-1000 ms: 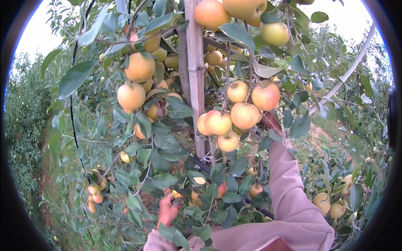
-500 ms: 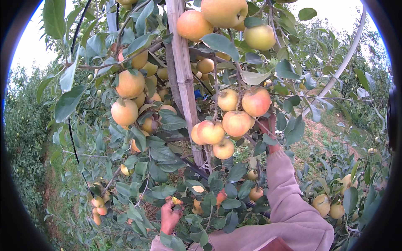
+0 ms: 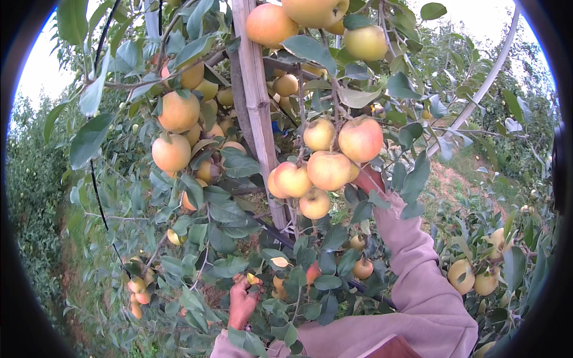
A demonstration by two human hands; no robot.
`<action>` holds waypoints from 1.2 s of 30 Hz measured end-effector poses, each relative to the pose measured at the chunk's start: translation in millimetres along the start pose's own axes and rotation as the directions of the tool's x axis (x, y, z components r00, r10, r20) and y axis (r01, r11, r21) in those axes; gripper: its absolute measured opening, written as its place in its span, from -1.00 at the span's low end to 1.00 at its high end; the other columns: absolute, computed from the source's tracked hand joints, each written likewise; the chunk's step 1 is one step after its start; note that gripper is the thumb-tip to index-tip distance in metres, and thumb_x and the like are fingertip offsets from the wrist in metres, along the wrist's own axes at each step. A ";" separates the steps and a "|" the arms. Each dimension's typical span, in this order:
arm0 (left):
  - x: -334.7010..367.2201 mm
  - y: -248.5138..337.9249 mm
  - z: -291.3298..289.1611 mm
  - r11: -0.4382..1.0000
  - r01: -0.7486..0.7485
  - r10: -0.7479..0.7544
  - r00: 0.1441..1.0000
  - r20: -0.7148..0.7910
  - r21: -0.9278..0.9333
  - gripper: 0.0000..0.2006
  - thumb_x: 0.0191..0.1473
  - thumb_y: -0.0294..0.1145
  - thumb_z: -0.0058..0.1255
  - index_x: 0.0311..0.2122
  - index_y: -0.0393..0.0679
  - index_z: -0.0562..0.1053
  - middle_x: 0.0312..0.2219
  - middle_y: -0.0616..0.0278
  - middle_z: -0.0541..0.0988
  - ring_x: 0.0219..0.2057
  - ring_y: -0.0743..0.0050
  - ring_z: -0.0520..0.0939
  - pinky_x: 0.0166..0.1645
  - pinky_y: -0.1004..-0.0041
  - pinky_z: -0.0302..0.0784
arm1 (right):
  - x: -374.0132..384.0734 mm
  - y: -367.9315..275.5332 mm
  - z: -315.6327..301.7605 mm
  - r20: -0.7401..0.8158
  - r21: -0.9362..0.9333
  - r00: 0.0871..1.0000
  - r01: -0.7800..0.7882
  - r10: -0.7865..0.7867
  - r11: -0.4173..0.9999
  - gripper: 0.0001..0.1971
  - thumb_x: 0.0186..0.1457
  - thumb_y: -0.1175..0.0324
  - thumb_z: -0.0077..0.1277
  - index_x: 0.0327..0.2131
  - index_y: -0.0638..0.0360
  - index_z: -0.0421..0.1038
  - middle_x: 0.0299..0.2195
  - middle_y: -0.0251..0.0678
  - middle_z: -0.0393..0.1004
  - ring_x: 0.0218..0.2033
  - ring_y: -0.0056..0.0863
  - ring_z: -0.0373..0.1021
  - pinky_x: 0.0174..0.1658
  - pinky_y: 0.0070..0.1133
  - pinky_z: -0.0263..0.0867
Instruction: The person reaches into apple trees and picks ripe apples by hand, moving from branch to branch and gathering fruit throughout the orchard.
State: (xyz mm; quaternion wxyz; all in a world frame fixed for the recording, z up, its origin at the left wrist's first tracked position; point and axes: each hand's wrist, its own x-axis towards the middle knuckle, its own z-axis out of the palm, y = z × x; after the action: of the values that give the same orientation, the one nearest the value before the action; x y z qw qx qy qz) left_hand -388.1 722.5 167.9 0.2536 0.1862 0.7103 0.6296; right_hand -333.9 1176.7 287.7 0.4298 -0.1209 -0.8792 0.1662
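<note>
A cluster of yellow-red apples hangs from a branch right of the wooden post. My right hand reaches up behind the cluster's right side, close to its apples. Fruit and leaves hide its fingers. Lower down, among leaves left of centre, my left hand is closed. A small yellow leaf-like piece shows at its fingertips; exactly what it is I cannot make out. Just right of that hand, partly hidden apples hang behind foliage.
The upright wooden post runs through the tree. More apples hang on its left, with others overhead and at lower right. A thin black line drops at the left. A pale curved pole leans at the right.
My right hand has moved slightly left and down, further in behind the apple cluster. The left hand stays closed in nearly the same spot. The whole view has shifted a little.
</note>
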 end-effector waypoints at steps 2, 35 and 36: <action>-0.7 -3.0 -4.4 1.000 -0.006 0.006 1.000 0.004 0.018 -0.84 0.02 -0.67 -0.12 -0.30 -0.24 0.48 -0.51 0.30 0.54 -0.59 0.69 0.47 -0.52 0.62 0.34 | 5.3 3.0 0.5 -0.017 -0.055 1.000 0.025 -0.026 0.998 -0.74 0.02 0.43 0.06 -0.16 0.16 0.44 -0.15 -0.20 0.51 -0.12 -0.31 0.39 -0.03 -0.41 0.26; -18.7 -22.7 -17.6 0.998 0.061 -0.062 0.997 -0.036 -0.026 -0.78 -0.01 -0.66 -0.17 -0.25 -0.20 0.45 -0.51 0.34 0.52 -0.60 0.69 0.42 -0.50 0.63 0.32 | 2.8 -1.5 -7.3 0.231 -0.249 0.957 -0.115 0.174 0.962 -0.69 -0.08 0.45 -0.01 -0.18 0.10 0.48 -0.25 -0.16 0.54 -0.15 -0.26 0.45 -0.05 -0.39 0.34; -17.3 -26.8 -16.4 0.998 0.040 -0.041 0.999 -0.020 -0.042 -0.80 0.01 -0.65 -0.15 -0.25 -0.22 0.45 -0.50 0.34 0.53 -0.58 0.69 0.43 -0.49 0.63 0.33 | 1.4 -7.6 -12.9 0.227 -0.194 0.953 -0.156 0.199 0.969 -0.70 -0.12 0.53 -0.08 -0.23 0.19 0.47 -0.32 -0.14 0.54 -0.23 -0.28 0.46 -0.12 -0.42 0.34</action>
State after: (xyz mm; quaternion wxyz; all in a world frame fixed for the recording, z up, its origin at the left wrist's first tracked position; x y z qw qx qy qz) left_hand -382.6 695.6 144.9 0.2626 0.1597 0.7034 0.6409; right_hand -325.0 1172.7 299.1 0.2892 -0.2152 -0.9221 0.1406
